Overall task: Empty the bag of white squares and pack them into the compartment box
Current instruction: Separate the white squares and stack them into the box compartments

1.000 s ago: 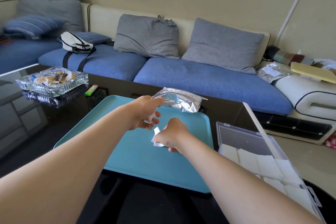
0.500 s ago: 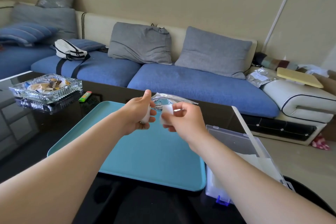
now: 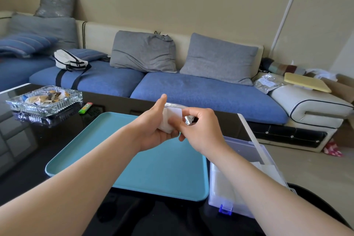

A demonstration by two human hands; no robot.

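My left hand [image 3: 153, 128] holds a small stack of white squares [image 3: 169, 120] in its palm, thumb up, above the far part of the teal tray [image 3: 145, 170]. My right hand [image 3: 201, 130] meets it from the right, its fingers pinching the squares. The silvery bag [image 3: 188, 119] lies on the tray's far edge, mostly hidden behind both hands. The clear compartment box [image 3: 247, 184] stands open to the right of the tray, with white squares inside and my right forearm crossing over it.
A glass ashtray [image 3: 44, 99] and a green lighter [image 3: 85, 108] sit on the black glass table [image 3: 28, 145] at the left. A blue sofa [image 3: 201, 90] with grey cushions runs behind the table. The table's right edge is close to the box.
Both hands have come together and risen above the tray. The right hand brought its white square up to the left hand's stack. The camera tilted up slightly.
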